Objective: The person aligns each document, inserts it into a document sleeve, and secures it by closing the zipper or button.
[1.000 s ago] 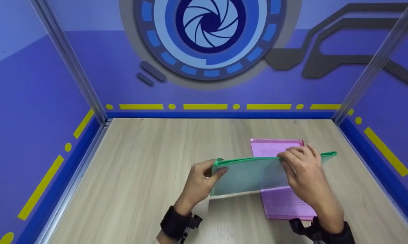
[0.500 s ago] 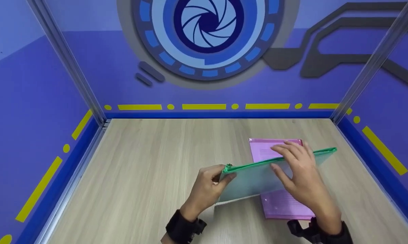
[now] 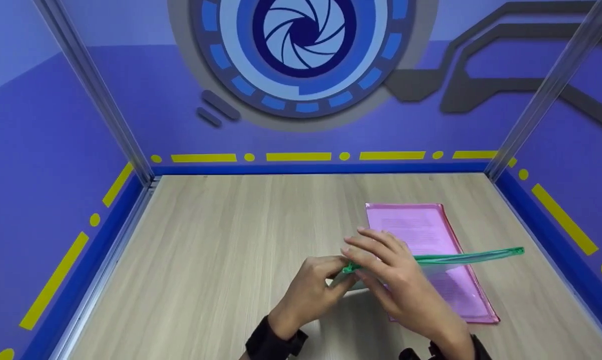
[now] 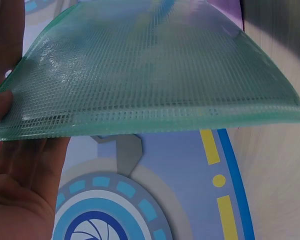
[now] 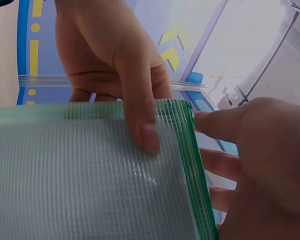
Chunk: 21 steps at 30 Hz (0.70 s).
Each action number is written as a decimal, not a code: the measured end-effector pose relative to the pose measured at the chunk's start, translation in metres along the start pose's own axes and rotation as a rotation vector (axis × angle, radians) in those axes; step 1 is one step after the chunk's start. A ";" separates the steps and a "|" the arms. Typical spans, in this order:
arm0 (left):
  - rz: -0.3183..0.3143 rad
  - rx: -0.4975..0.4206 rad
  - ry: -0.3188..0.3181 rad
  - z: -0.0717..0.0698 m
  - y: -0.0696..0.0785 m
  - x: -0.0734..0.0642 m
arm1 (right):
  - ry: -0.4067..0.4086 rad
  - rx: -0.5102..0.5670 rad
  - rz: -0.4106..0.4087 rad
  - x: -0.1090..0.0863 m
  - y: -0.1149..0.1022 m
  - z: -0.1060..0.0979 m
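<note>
A see-through mesh zip pouch with a green zip edge is held up on its side over the table. My left hand pinches its left end, the thumb lying flat on the mesh in the right wrist view. The left wrist view shows the pouch's ribbed face stretching away from that hand. My right hand is at the same end, its fingers reaching across the zip edge; one fingertip is right at the green corner. No zip pull shows clearly.
A pink see-through pouch with printed pages showing through lies flat on the right of the wooden table, partly behind the green-edged pouch and right hand. Blue printed walls with metal posts enclose the table's back and sides.
My right hand has slid left along the zip edge to the left hand. The pouch has moved right and swung more edge-on, its right end now lower; more of the pink pouch shows.
</note>
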<state>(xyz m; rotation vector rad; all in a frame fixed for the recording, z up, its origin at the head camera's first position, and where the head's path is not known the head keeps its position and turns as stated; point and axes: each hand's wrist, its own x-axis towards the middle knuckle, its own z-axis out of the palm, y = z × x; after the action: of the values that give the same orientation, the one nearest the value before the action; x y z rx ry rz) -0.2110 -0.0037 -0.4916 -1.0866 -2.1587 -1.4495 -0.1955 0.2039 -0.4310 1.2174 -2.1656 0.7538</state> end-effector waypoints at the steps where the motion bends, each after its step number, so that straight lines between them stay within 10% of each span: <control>1: -0.001 0.000 -0.002 0.000 0.000 0.000 | 0.003 0.000 0.000 0.000 0.000 0.001; 21: 0.001 -0.024 -0.054 -0.004 -0.005 0.002 | 0.098 -0.043 -0.041 -0.001 0.004 -0.001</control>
<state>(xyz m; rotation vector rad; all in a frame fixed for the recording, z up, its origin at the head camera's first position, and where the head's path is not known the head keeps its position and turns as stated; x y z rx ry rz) -0.2159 -0.0075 -0.4918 -1.1477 -2.1821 -1.4650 -0.1983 0.2071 -0.4324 1.1750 -2.0614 0.7303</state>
